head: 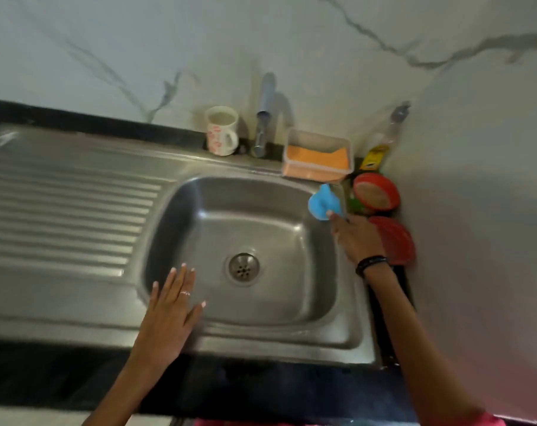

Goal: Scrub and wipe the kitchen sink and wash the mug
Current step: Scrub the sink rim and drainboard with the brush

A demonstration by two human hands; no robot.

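**Blue scrubber in hand, ready to start on the basin**

The right hand (357, 238) holds a blue scrubber (324, 203) in a pinching grip at the sink's (76, 296) right rim, just in front of the tub holding an orange sponge (317, 158). The left hand (171, 309) lies flat with fingers straight on the basin's near-left edge. The mug (221, 130) stands at the worktop's back edge, beside the tap (262, 124). To scrub well, I would brace with the left palm, work the walls down towards the drain (243, 269), and press into the corners
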